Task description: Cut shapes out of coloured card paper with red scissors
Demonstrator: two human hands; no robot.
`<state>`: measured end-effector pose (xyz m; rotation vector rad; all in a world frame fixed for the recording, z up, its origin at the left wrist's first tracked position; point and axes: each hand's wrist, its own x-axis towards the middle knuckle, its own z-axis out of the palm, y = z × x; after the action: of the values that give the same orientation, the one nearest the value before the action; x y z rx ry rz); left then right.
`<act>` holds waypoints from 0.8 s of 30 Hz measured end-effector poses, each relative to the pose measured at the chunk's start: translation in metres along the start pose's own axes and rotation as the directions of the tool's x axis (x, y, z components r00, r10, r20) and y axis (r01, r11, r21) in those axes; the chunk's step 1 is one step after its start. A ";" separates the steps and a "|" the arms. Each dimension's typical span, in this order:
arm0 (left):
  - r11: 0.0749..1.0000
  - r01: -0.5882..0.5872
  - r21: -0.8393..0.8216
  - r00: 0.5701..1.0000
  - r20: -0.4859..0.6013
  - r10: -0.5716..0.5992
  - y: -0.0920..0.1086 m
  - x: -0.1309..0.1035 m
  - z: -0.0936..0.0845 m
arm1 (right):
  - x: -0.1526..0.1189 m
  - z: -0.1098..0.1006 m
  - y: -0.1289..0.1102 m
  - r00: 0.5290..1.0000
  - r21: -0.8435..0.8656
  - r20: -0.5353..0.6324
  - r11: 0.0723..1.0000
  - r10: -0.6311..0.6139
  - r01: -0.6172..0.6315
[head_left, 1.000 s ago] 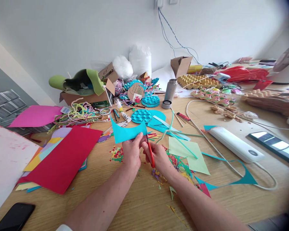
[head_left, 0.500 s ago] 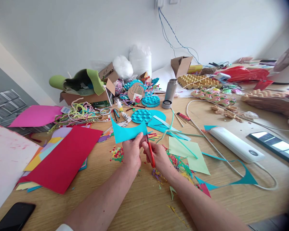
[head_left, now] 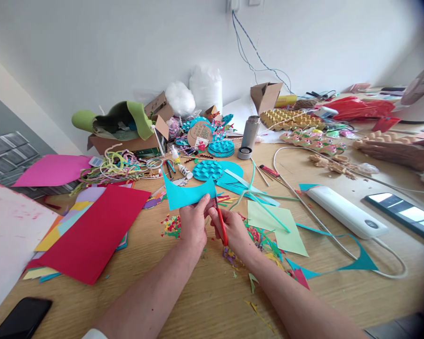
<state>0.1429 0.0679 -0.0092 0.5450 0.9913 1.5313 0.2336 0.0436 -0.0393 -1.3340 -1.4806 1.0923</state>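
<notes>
Pinched in my left hand [head_left: 194,223] is a piece of bright blue paper [head_left: 183,195] with a deep curved cut along its upper edge. My right hand [head_left: 231,228] grips red-handled scissors [head_left: 221,223], their blades pointing up at the paper's right edge by my left fingertips. Beneath my hands lie small multicoloured paper scraps [head_left: 171,226]. A pale green sheet [head_left: 277,226] lies right of my right hand, with a curved blue offcut [head_left: 360,256] farther right. Beyond the held paper is a blue textured disc [head_left: 207,170].
A red sheet [head_left: 99,230] tops a stack of coloured paper at left. A grey bottle [head_left: 250,132] stands at the back. On the right are a white power bank [head_left: 346,212], a cable and a phone [head_left: 403,214]. Another person's hand [head_left: 395,153] rests at far right.
My hands, the scissors and the blue paper hold almost the same place. The other person's hand at far right has shifted slightly.
</notes>
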 end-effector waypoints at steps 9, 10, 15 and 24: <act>1.000 0.018 -0.001 1.000 -0.002 -0.018 0.000 0.000 0.000 | 0.000 0.000 -0.001 1.000 -0.016 -0.008 1.000 0.001 -0.001; 1.000 0.020 -0.001 1.000 -0.003 -0.020 0.000 0.000 0.000 | 0.000 0.000 -0.001 1.000 -0.019 -0.009 1.000 0.000 0.000; 1.000 0.019 0.006 1.000 -0.001 -0.019 0.000 0.000 0.000 | 0.000 0.000 0.000 1.000 -0.004 -0.010 1.000 0.004 -0.004; 1.000 0.009 0.011 1.000 -0.002 -0.009 -0.001 0.001 -0.001 | -0.001 0.000 0.000 1.000 -0.013 -0.010 1.000 0.004 -0.004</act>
<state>0.1425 0.0690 -0.0104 0.5463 1.0032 1.5189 0.2333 0.0427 -0.0392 -1.3497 -1.4805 1.0792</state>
